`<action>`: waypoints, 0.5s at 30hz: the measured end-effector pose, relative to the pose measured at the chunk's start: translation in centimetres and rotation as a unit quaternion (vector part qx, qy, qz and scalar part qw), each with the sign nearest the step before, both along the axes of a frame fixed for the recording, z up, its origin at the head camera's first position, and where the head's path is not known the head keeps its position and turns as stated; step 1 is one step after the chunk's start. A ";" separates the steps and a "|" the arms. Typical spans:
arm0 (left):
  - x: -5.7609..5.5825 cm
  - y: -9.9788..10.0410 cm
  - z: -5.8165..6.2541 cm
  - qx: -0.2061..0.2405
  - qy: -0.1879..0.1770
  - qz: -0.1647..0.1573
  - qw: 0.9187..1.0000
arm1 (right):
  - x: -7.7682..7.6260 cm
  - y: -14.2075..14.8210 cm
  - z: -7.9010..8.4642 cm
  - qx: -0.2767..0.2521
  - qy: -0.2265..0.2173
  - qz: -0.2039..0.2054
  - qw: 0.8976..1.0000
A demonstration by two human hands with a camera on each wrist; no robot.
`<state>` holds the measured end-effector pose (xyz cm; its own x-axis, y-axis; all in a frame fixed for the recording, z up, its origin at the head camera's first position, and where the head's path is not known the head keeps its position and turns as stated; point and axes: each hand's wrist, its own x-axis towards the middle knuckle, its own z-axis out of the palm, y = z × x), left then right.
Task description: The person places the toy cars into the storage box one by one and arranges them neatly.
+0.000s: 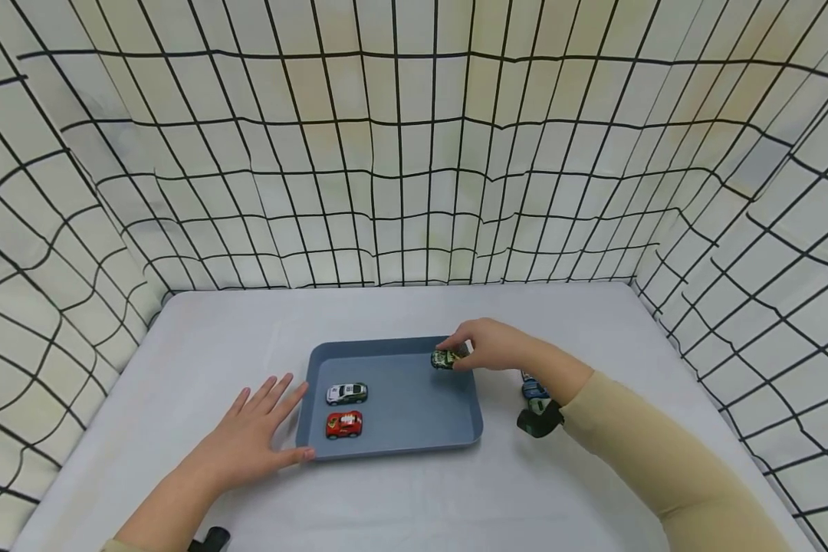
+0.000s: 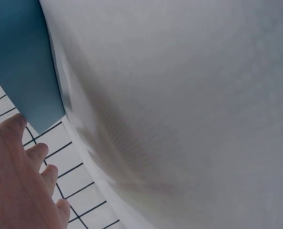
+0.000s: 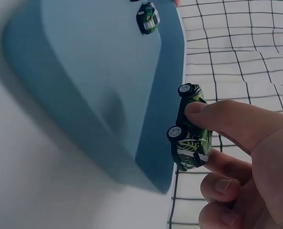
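My right hand [image 1: 495, 345] pinches a green and black toy car [image 1: 445, 359] between thumb and fingers, above the far right corner of a blue-grey tray [image 1: 407, 406]. In the right wrist view, the toy car's wheels face sideways, and the thumb presses its underside. Inside the tray on the left stand a white and dark toy car [image 1: 346, 394] and, nearer me, a red toy car [image 1: 343, 425]. My left hand [image 1: 258, 429] lies spread at the tray's left side, its thumb and index fingertip at the rim.
Right of the tray, a blue toy car [image 1: 533, 389] and a greenish one behind it are partly covered by my right forearm and a dark wrist device [image 1: 540, 422]. White cloth [image 1: 414, 498] covers the table. Black-gridded white walls [image 1: 400, 192] enclose the back and sides.
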<state>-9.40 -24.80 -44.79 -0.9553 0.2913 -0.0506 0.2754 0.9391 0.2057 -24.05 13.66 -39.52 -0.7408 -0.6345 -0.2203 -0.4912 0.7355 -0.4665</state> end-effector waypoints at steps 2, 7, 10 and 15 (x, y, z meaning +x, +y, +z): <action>0.0 0.0 -0.1 0.000 -0.002 0.000 1.000 | -0.3 -1.1 -0.3 0.004 0.008 0.011 1.000; 0.1 0.0 0.0 0.007 -0.003 0.002 1.000 | -1.0 -4.0 -0.9 0.007 0.025 0.039 0.999; 0.1 0.1 0.1 0.008 -0.003 0.003 1.000 | -1.2 -5.7 -1.3 0.002 0.029 0.053 0.998; 0.1 0.1 0.0 0.007 -0.003 0.003 1.000 | -1.2 -8.5 -1.8 0.003 0.028 0.070 0.997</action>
<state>-9.34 -24.73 -44.76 -0.9565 0.2869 -0.0521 0.2692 0.9375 0.2205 -25.28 5.17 -41.36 -0.6572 -0.7308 -0.1845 -0.6142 0.6612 -0.4308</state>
